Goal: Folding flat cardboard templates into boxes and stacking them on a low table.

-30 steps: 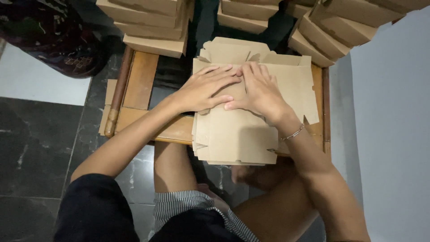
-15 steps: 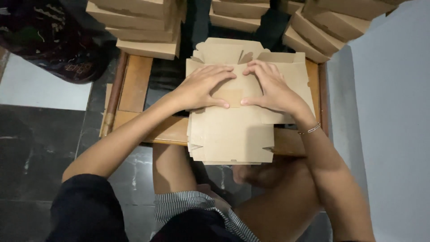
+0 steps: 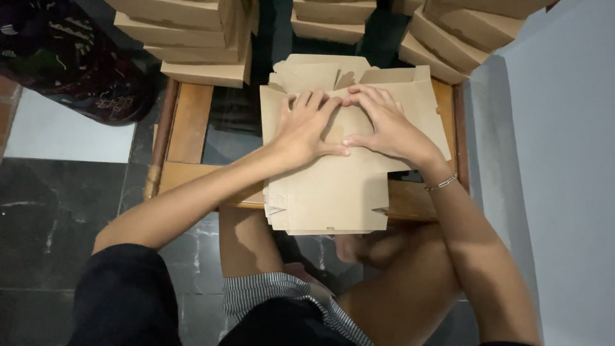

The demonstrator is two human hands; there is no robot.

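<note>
Looking down from the head camera, both hands lay flat, palms down, on the top sheet of a stack of flat brown cardboard box blanks (image 3: 333,192). The left hand (image 3: 307,131) and right hand (image 3: 384,125) had fingers spread and gripped nothing, fingertips nearly meeting. The stack rested on a low wooden table (image 3: 189,125), overhanging its near edge. Folded cardboard boxes (image 3: 192,38) stood piled behind.

Flat brown cardboard blanks (image 3: 333,192) stacked on the low wooden table (image 3: 186,122), overhanging its near edge. Folded brown boxes (image 3: 192,45) piled behind, left, middle and right.
</note>
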